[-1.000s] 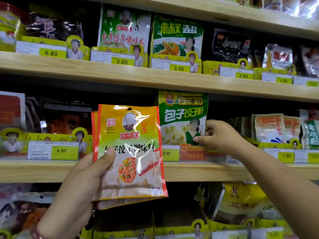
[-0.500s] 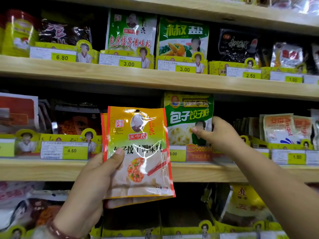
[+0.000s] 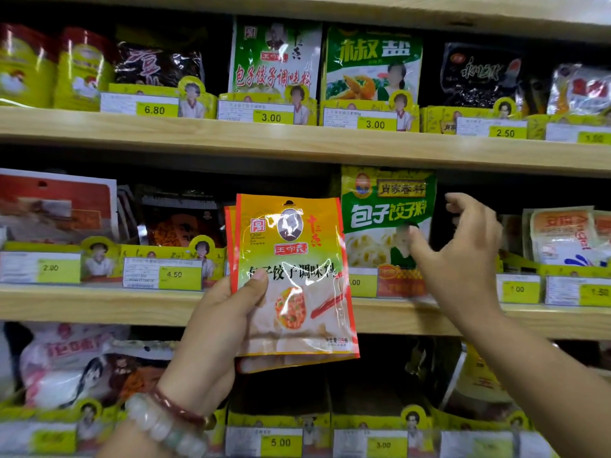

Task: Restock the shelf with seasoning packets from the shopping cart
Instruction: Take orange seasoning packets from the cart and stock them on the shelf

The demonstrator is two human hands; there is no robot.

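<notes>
The left hand (image 3: 211, 328) grips a stack of orange seasoning packets (image 3: 294, 279), thumb pressed across the front one. Just right of them, the right hand (image 3: 463, 256) hovers with loosely spread fingers beside a green packet (image 3: 386, 209) standing on the middle shelf (image 3: 99, 304).

Head view, close, facing shelf (image 3: 297, 140)

place: shop | wooden shelves (image 3: 297, 143) | yellow price tags (image 3: 271, 117) | stocked packets (image 3: 373, 64)
</notes>
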